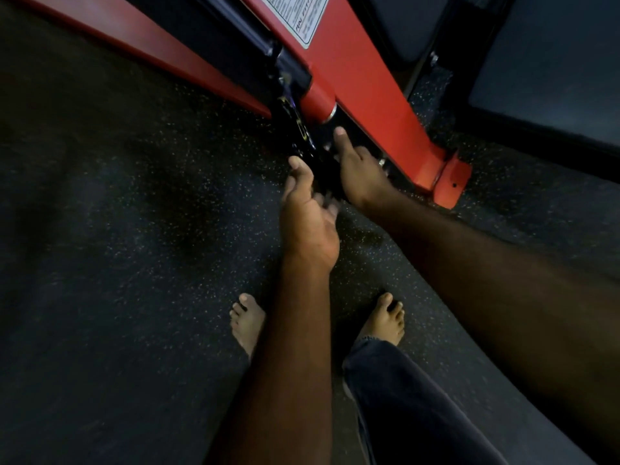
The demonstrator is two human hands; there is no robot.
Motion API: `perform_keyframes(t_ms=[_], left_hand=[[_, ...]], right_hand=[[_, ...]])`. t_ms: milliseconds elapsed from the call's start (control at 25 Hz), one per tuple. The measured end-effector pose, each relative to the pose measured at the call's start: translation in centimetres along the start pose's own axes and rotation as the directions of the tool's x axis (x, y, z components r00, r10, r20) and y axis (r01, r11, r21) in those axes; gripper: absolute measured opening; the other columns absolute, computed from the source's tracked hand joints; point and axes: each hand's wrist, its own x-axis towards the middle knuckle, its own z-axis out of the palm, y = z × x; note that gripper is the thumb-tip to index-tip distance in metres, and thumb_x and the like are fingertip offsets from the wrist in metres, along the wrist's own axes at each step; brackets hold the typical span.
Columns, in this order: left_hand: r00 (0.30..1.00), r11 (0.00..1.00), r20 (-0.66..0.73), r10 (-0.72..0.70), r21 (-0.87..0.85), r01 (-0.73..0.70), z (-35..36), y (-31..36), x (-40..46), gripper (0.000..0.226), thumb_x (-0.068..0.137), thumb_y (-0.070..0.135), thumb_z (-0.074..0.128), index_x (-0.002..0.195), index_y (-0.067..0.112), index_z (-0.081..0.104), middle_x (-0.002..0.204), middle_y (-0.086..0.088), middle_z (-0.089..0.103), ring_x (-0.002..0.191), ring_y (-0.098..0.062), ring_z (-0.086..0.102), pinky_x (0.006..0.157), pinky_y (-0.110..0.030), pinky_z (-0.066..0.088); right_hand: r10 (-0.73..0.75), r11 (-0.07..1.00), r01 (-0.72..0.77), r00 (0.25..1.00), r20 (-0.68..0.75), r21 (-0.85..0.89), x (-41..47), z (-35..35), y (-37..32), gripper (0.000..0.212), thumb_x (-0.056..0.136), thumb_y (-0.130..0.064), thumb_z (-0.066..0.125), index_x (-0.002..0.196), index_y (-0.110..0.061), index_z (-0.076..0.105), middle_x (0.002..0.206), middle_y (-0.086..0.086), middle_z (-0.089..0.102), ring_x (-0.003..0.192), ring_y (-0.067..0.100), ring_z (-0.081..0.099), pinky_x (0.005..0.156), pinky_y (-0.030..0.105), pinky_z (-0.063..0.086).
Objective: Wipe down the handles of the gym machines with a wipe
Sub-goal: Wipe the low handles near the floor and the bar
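Both grips first: our left hand (310,218) is hanging loose and wide, palm turned inward, fingers relaxed and blurred, holding nothing that we can make out. Our right hand (360,169) is reaching further in, thumb (341,137) stretched up toward the chrome-tipped end of the red tube (322,107); its fingers are curling down into the dark hardware (303,142) beneath, and we cannot tell whether they are closing on anything there.

We are not seeing a wipe anywhere; if one is in play, it is hiding under the right palm or in shadow, and a dark cloth would be vanishing against that black bracket. We are not seeing a clear handle either, only the red machine frame (372,92) running down to its floor foot (451,182), with a white label (298,15) higher up.

Judging how this will handle: the steel frame is looking rigid and heavy, bolted low, so it is not going to shift under pressure and we can be rubbing firmly. A wipe will be limp and light, best bunched under the fingers and wrapped around the tube rather than pinched by a corner. Painted metal will likely be slick, so we are wanting a full wrap of the grip just below that chrome collar. The black linkage beside it is looking like a pinch spot for fingers.

We are standing barefoot on speckled rubber floor (134,229).
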Motion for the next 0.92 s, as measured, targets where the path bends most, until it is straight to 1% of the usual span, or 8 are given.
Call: perform_keyframes(t_ms=[160,320,440,520,600,680,800,920], left_hand=[[1.000,0.995,-0.010,0.026,0.097,-0.025,0.1,-0.5,0.6,0.067,0.090,0.065,0.046,0.148,0.031,0.040,0.151,-0.007,0.045,0.139,-0.025,0.041,0.111,-0.055,0.035],[0.998,0.990,-0.005,0.056,0.130,-0.055,-0.3,-0.6,0.6,0.064,0.091,0.064,0.045,0.148,0.037,0.036,0.153,-0.007,0.042,0.139,-0.024,0.041,0.111,-0.052,0.037],[0.996,0.989,-0.018,0.082,0.128,-0.079,0.1,-0.4,0.4,0.060,0.095,0.059,0.043,0.150,0.034,0.035,0.155,-0.003,0.039,0.143,-0.022,0.034,0.117,-0.053,0.025],[0.997,0.989,-0.034,0.070,0.136,-0.065,0.2,-0.6,0.4,0.059,0.096,0.059,0.041,0.150,0.034,0.035,0.156,-0.002,0.038,0.145,-0.021,0.031,0.119,-0.053,0.020],[0.998,0.982,-0.034,0.047,0.183,-0.040,0.3,-0.7,0.3,0.066,0.093,0.066,0.039,0.150,0.035,0.035,0.156,-0.002,0.038,0.146,-0.021,0.030,0.118,-0.052,0.018],[0.998,0.980,-0.049,0.038,0.196,-0.028,0.4,-0.8,0.2,0.068,0.092,0.069,0.038,0.150,0.034,0.034,0.158,-0.002,0.036,0.146,-0.021,0.030,0.116,-0.049,0.018],[0.996,0.983,-0.075,0.049,0.180,-0.035,0.5,-0.8,0.0,0.064,0.095,0.064,0.039,0.151,0.033,0.033,0.159,-0.001,0.034,0.147,-0.018,0.027,0.112,-0.041,0.020],[0.998,0.978,-0.048,0.045,0.206,-0.034,0.1,-0.6,-0.1,0.071,0.086,0.071,0.045,0.148,0.037,0.035,0.156,-0.004,0.038,0.144,-0.025,0.034,0.113,-0.048,0.028]], right_hand=[[-0.194,0.940,0.205,0.979,-0.066,0.272,-0.3,0.5,-2.6,0.054,0.105,-0.047,0.022,0.076,-0.015,0.053,0.067,0.001,0.052,0.057,0.013,0.046,0.056,0.024,0.037],[-0.235,0.964,0.244,0.968,-0.091,0.107,-0.4,0.6,0.9,0.048,0.107,-0.035,0.032,0.063,-0.021,0.045,0.054,-0.007,0.041,0.043,0.003,0.035,0.046,0.024,0.030],[-0.022,0.976,0.005,0.997,-0.077,-0.217,0.6,-1.3,6.3,0.051,0.104,-0.048,0.029,0.074,-0.017,0.055,0.073,0.001,0.057,0.071,0.018,0.059,0.066,0.032,0.040],[0.156,0.948,-0.169,0.985,-0.067,-0.271,0.7,-2.0,7.6,0.055,0.104,-0.051,0.025,0.107,-0.011,0.063,0.103,0.010,0.062,0.101,0.025,0.060,0.083,0.033,0.039],[0.208,0.973,-0.207,0.978,-0.003,-0.105,0.3,-1.6,5.1,0.063,0.101,-0.054,0.027,0.138,-0.007,0.048,0.137,0.014,0.053,0.122,0.023,0.051,0.096,0.034,0.036],[0.005,0.988,-0.013,0.999,0.047,0.151,0.5,-0.6,-0.4,0.065,0.099,-0.058,0.027,0.143,-0.014,0.045,0.142,0.009,0.053,0.129,0.021,0.050,0.104,0.035,0.036],[-0.208,0.963,0.205,0.978,-0.002,0.178,-0.2,0.5,-5.6,0.052,0.106,-0.047,0.021,0.106,-0.021,0.066,0.100,0.006,0.073,0.087,0.010,0.069,0.081,0.025,0.052],[-0.214,0.971,0.223,0.972,-0.100,0.084,-1.1,1.0,-1.0,0.055,0.107,-0.040,0.028,0.060,-0.019,0.047,0.047,-0.010,0.043,0.038,0.001,0.037,0.044,0.020,0.032]])
